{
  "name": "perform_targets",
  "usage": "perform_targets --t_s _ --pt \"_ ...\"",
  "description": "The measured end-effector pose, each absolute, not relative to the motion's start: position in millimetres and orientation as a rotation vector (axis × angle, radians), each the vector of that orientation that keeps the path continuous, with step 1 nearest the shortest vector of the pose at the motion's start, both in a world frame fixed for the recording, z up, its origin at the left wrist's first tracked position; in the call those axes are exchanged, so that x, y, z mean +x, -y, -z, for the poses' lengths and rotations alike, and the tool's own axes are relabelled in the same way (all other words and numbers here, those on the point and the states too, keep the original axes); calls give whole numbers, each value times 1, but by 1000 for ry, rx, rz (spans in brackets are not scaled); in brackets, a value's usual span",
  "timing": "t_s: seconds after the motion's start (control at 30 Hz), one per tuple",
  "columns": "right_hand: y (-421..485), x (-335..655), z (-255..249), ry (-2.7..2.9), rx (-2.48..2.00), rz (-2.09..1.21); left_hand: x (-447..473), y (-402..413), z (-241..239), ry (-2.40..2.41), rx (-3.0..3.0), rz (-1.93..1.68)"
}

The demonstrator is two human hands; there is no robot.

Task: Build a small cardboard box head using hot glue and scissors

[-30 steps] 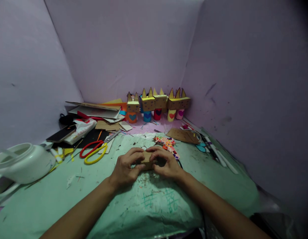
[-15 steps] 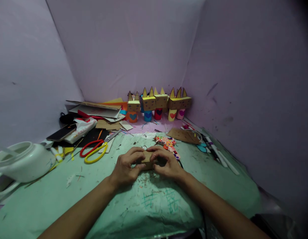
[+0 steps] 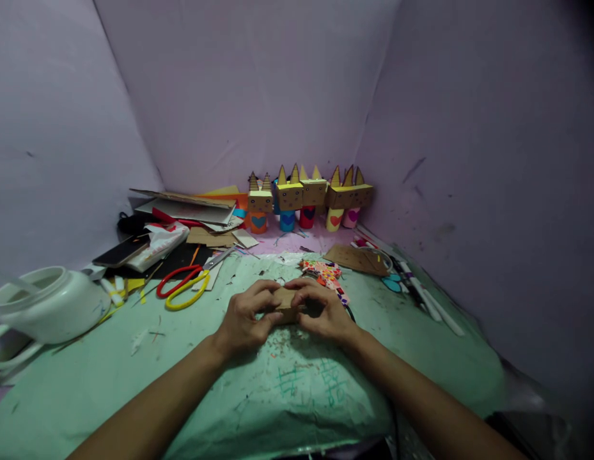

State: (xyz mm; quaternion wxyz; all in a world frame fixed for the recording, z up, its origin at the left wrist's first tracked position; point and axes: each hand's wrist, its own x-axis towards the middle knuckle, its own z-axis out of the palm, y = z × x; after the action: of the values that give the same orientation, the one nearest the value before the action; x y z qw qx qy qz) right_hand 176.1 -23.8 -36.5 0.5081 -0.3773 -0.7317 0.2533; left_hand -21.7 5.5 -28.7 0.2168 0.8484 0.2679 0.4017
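Observation:
A small brown cardboard piece, box-like in shape (image 3: pixel 288 306), is held between both hands just above or on the green table cover. My left hand (image 3: pixel 249 317) grips its left end, thumb below and fingers curled over the top. On the right end, my right hand (image 3: pixel 323 311) pinches it the same way. The fingers hide much of the cardboard, and I cannot tell whether it rests on the cover. Behind my right hand lies a patterned pink and orange item (image 3: pixel 325 271). Scissors with red and yellow handles (image 3: pixel 187 291) lie to the left of my left hand.
Several cardboard figures (image 3: pixel 289 197) with pointed ears stand at the back wall. A white teapot (image 3: pixel 61 310) sits at the left, near a pile of cardboard sheets (image 3: pixel 181 199). Markers (image 3: pixel 421 287) and a brown cardboard scrap (image 3: pixel 357 260) lie at the right on the green cover (image 3: pixel 191 383).
The whole view has shifted slightly. Both hands keep nearly the same hold on the cardboard piece, and the things around them have not moved.

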Motion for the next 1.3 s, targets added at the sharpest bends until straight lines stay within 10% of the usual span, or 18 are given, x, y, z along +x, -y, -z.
perform_targets --t_s 1.3 --pt "23 177 39 1765 -890 -602 -18 -4 24 -790 2264 -1102"
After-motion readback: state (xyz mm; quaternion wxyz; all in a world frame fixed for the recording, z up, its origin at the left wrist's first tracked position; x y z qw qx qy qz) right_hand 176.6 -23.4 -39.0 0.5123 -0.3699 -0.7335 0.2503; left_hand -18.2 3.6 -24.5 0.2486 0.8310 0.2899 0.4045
